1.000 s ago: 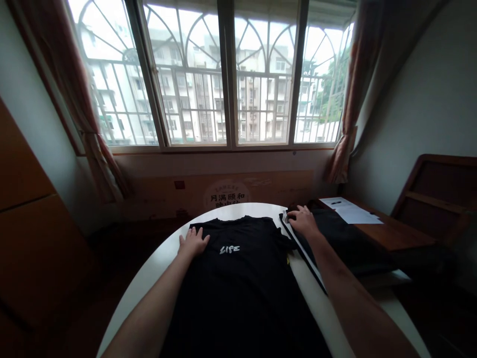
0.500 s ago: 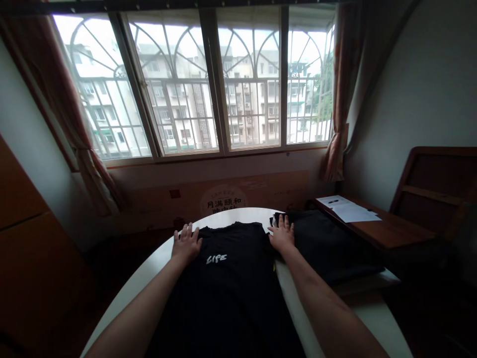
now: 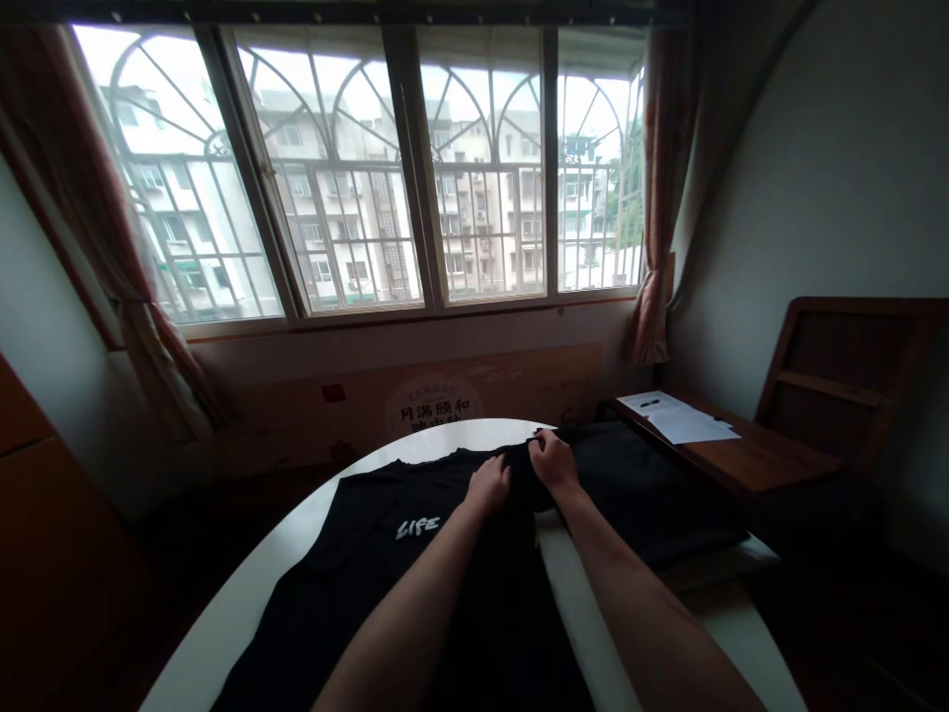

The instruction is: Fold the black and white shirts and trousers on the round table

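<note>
A black T-shirt [image 3: 333, 574] with white lettering lies spread on the round white table [image 3: 252, 564]. My left hand [image 3: 489, 482] rests on the shirt's upper right part, right of the lettering, its fingers bent at the cloth; whether they grip it is hidden. My right hand [image 3: 553, 461] is closed on the shirt's edge at the far right, its fingers curled over the black cloth. Just right of that hand lies a folded black cloth [image 3: 645, 494].
A wooden side table [image 3: 771, 460] with white papers [image 3: 689, 425] on it stands at the right, beside a wooden chair back [image 3: 837, 366]. Behind the table are a barred window [image 3: 481, 198] and curtains [image 3: 652, 287]. A brown cabinet [image 3: 51, 554] is at the left.
My left hand has moved right across the shirt, from its left shoulder. My right hand has curled its fingers onto the cloth. The view has shifted slightly.
</note>
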Demonstrator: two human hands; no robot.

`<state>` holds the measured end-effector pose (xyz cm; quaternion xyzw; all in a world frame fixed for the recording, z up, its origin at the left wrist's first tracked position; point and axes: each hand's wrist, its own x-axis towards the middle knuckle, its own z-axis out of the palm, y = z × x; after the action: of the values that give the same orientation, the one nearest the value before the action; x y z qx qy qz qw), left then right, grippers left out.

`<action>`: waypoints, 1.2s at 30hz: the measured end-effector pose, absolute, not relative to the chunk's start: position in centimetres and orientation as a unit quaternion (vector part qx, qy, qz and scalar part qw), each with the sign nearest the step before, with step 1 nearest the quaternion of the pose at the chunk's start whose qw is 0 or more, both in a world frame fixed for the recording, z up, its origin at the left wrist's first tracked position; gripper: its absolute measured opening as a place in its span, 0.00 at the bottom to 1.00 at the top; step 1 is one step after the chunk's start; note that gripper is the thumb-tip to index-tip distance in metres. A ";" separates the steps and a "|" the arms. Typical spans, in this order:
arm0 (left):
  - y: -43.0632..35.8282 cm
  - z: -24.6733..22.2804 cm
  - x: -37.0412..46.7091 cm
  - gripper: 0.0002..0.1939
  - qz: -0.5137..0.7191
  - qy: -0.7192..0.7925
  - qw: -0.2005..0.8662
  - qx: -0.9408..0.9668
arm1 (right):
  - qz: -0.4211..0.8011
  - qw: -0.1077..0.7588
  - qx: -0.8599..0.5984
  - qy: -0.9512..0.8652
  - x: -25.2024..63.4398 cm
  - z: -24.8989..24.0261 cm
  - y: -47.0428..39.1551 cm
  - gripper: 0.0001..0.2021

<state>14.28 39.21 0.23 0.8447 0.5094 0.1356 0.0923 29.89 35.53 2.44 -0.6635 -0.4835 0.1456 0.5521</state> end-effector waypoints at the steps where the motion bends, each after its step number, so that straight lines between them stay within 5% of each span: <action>1: 39.3 -0.1 14.2 0.31 0.130 0.521 0.096 0.838 | 0.157 0.563 -0.665 -0.465 30.4 2.5 35.8 0.11; 12: 39.8 -1.2 15.2 0.36 0.081 0.577 0.106 0.806 | 0.379 0.603 -0.591 -0.378 31.5 0.5 37.1 0.13; 18: 39.4 -0.8 15.6 0.34 0.127 0.590 0.078 0.794 | 0.363 0.602 -0.585 -0.405 31.2 0.6 37.1 0.31; 26: 40.3 -1.0 14.2 0.27 0.120 0.516 0.043 0.847 | 0.382 0.619 -0.575 -0.375 31.3 1.0 37.1 0.02; 36: 44.1 -0.8 15.1 0.29 0.083 0.499 0.099 0.857 | 0.559 0.606 -0.468 -0.318 30.4 3.4 35.6 0.10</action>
<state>15.09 44.09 -0.82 0.8570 0.4989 0.0833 0.0986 30.36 35.60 3.39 -0.4677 -0.3184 0.5592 0.6060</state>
